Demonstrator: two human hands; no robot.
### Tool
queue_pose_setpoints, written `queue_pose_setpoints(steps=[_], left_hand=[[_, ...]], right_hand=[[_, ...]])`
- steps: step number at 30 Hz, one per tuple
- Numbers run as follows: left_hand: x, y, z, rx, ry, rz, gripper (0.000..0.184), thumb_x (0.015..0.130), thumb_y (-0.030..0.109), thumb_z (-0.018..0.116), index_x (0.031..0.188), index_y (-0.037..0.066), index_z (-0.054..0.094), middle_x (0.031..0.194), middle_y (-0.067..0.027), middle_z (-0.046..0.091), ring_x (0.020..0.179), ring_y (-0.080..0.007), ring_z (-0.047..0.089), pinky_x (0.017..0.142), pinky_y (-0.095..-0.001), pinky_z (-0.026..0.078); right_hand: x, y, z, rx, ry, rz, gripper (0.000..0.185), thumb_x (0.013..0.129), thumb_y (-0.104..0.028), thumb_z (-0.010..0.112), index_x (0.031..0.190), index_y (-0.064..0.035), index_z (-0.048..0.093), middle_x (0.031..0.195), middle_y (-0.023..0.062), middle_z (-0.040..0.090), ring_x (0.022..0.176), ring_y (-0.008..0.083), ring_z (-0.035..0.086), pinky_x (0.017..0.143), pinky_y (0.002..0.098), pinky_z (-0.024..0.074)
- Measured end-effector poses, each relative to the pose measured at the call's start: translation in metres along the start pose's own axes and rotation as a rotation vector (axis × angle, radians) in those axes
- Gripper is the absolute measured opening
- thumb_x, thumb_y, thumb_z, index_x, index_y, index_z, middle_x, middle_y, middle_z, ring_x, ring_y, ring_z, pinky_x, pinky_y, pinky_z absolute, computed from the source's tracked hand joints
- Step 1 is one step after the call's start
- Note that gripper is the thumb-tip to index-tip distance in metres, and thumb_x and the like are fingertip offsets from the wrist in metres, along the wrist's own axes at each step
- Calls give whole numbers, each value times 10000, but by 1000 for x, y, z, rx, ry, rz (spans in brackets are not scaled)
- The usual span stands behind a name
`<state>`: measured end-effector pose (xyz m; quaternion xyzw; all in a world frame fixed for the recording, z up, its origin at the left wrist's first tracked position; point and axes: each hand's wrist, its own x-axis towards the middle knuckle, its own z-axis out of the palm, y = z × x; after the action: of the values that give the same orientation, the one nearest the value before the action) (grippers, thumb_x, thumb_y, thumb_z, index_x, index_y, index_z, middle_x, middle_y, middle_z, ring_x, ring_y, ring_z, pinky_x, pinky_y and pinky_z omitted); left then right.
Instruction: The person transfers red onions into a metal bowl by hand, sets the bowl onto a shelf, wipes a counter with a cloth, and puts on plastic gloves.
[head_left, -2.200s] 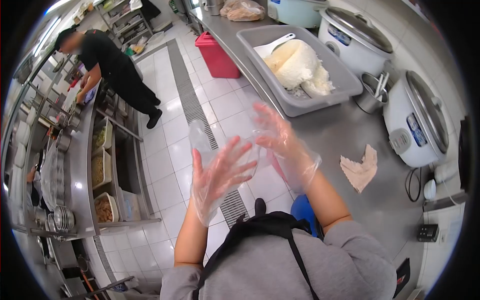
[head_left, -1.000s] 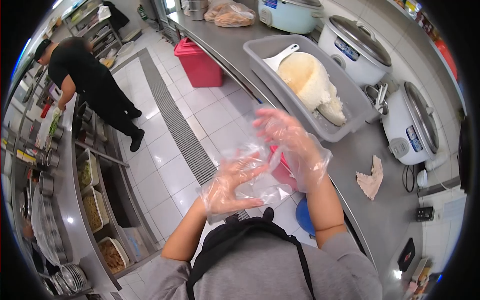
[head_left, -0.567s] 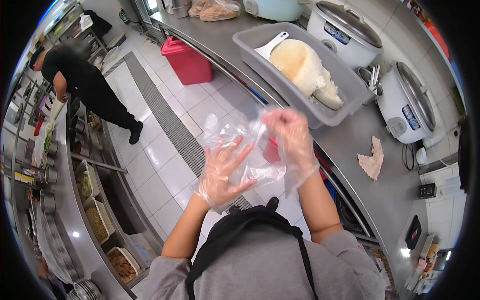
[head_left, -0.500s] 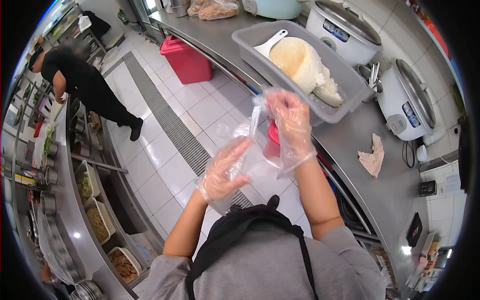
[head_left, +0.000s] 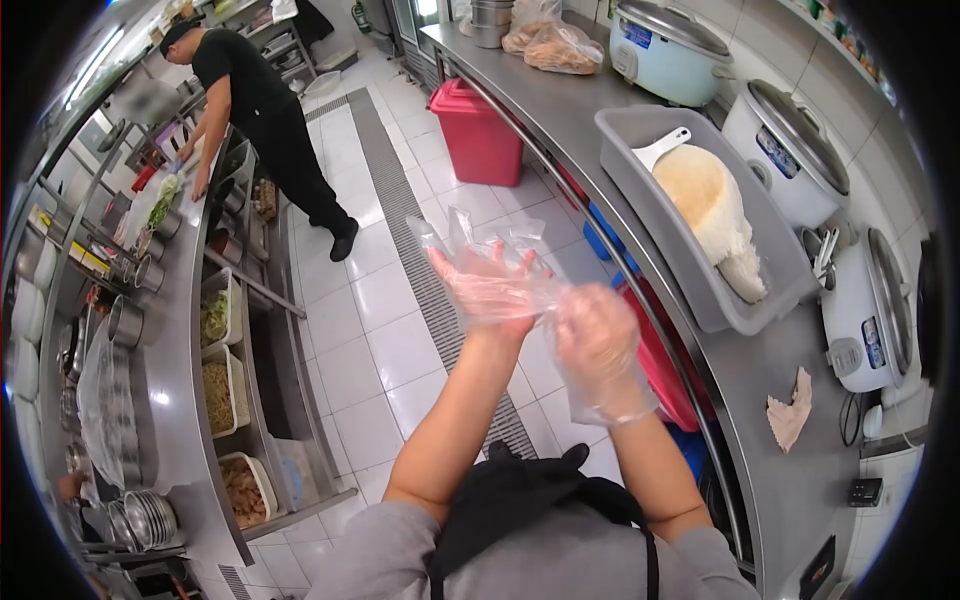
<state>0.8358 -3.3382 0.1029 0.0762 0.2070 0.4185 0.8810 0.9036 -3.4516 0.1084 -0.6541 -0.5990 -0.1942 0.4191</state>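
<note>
My left hand (head_left: 490, 285) is raised over the floor with its fingers spread inside a clear plastic glove (head_left: 455, 235), whose loose tips stick out past the fingers. Beside it, my right hand (head_left: 597, 335), also in a clear glove, is closed round the edge of the left glove near the left wrist. To the right, a grey tub (head_left: 690, 290) on the steel counter holds a mound of cooked rice (head_left: 705, 200) and a white paddle (head_left: 662, 148). A crumpled pinkish cloth or paper piece (head_left: 790, 409) lies on the counter.
Rice cookers (head_left: 785, 150) line the wall behind the counter (head_left: 740, 370). A red bin (head_left: 480, 135) stands on the floor. At the left, a person in black (head_left: 270, 120) leans over another steel counter (head_left: 175, 390) with food trays (head_left: 222, 385) beneath it.
My right hand has come down to the left wrist and gripped the left glove's edge. My left hand has moved up, its fingers further into the plastic. The view has shifted left.
</note>
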Motion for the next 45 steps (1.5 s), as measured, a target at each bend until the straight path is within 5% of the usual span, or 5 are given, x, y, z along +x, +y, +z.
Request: queue_pose_setpoints(steps=[14,21,35,42,45], left_hand=[[0,32,16,-403,-483,29,577,796,675,375,1185,268,506,1076,-43,545,1108,-309,417,967,-594,226],[-4,60,31,-287,-1112,274,703,790,682,380,1365,281,334,1490,-59,100,1351,-378,60,1054,-596,46],[102,47,0,80,-736,277,1046,636,873,265,1433,243,14,1487,-67,79,1307,-419,156,962,-556,320],[147,45,-19,357,149,208,1008,684,818,328,1434,217,25,1469,-196,-11,1339,-392,106,1033,-543,203],[158,65,-27,1535,255,724,856,734,748,382,1422,311,121,1490,-124,-30,1307,-489,89,1002,-640,125]], right_hand=[[36,-65,-42,251,-265,-308,142,638,-30,657,715,-78,547,597,57,469,534,233,489,469,337,392],[-17,-37,8,356,-254,-212,181,597,-42,660,719,-77,531,583,54,427,502,239,449,453,361,360],[9,-19,36,140,-128,-380,187,653,-106,673,635,-119,488,550,21,426,479,197,466,443,334,386],[-15,-35,49,145,-158,-418,128,703,-152,661,734,-105,546,586,27,479,534,208,510,503,343,418],[0,-22,48,128,95,-161,171,719,-169,654,833,-86,557,603,36,488,536,229,506,516,354,427]])
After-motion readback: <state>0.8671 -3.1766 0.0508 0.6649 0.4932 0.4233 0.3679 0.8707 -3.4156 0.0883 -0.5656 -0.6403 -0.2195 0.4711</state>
